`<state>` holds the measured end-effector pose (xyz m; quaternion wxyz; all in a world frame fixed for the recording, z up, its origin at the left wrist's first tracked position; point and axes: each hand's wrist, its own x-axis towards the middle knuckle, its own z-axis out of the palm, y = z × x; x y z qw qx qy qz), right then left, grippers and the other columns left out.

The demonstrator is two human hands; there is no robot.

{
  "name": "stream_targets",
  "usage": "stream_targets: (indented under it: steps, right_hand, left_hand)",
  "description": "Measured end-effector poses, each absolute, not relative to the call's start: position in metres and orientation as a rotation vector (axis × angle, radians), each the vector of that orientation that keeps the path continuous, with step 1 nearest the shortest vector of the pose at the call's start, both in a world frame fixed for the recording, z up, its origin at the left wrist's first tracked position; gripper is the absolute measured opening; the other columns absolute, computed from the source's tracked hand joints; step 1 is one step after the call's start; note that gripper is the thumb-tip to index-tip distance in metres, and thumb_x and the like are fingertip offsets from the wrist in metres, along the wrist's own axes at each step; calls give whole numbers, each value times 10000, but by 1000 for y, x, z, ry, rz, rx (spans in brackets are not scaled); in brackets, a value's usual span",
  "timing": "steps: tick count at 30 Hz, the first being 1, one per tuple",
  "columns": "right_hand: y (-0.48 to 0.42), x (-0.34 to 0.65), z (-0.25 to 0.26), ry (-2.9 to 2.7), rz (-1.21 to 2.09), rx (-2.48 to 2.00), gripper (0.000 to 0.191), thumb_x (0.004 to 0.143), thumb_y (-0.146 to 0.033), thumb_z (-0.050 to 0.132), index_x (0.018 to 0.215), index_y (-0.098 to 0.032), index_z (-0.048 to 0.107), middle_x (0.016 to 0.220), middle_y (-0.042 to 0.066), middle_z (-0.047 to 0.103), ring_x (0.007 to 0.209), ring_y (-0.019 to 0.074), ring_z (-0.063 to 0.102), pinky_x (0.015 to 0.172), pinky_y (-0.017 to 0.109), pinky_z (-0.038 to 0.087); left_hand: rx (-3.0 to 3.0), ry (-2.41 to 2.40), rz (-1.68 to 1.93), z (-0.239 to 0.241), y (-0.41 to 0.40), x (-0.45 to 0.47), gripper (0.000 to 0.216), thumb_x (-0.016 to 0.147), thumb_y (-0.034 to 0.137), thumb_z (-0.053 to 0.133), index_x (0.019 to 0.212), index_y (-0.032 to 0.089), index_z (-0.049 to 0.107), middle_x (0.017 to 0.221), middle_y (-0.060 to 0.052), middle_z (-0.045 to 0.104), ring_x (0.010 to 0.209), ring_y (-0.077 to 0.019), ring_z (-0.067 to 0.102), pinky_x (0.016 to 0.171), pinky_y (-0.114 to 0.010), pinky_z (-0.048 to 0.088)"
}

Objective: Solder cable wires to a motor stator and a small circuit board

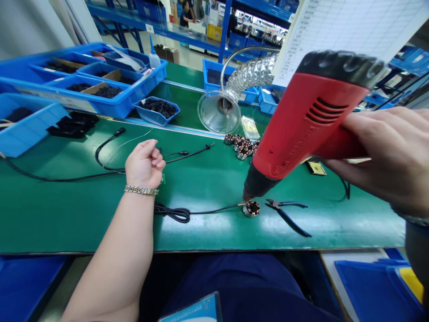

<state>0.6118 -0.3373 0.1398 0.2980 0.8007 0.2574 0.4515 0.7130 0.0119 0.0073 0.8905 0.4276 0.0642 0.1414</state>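
My right hand (392, 152) is wrapped round the handle of a red heat gun (301, 120), whose dark nozzle points down at the table. Just below the nozzle tip lies a small motor stator (251, 208) with copper windings. A black cable (214, 211) leads from thin wires at the stator to a tied coil (174, 213) on the left. My left hand (146, 163) is curled closed over other black cables; what its fingers hold, if anything, is hidden. Right of the stator, diagonal cutters (288, 214) lie with their handles spread.
Several stators (241, 145) stand in a group behind the heat gun. A clear funnel (219, 112) on a silver duct (251, 74) rises mid-table. Blue parts bins (124, 105) fill the back left, with a small tray of black parts (157, 109). A paper sheet (321, 31) hangs upper right.
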Motion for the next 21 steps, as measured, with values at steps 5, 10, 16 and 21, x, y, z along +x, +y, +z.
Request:
stream_targets:
  steps: [5,10,16,21]
  right_hand:
    - [-344,607,143,743,1147,2197,380,733,-451,555,982,-164,535,859,86,653,747,244,612,604,318,391]
    - [-344,603,143,758,1155,2201,378,731,-426,571,982,-146,543,843,98,654,734,252,616,609,324,392]
    - [-336,607,138,735,1283,2076,380,694,-402,622,967,-155,530,825,76,666,709,226,618,576,302,366]
    - [-336,601,140,719,1184,2201,299,756,-396,548,953,-171,535,819,69,658,721,224,608,589,305,376]
  left_hand:
    - [896,142,287,9,12,712,132,732,89,542,631,172,522,432,52,360,360,-45,276,358,-160,197]
    - [908,142,291,12,11,710,148,762,47,481,663,155,505,424,50,360,366,-52,275,363,-163,196]
    - [921,145,287,12,10,710,148,770,39,468,677,153,486,428,51,359,361,-54,271,369,-165,187]
    - [933,147,290,12,9,710,140,753,44,495,669,156,483,433,52,361,365,-52,278,373,-166,189]
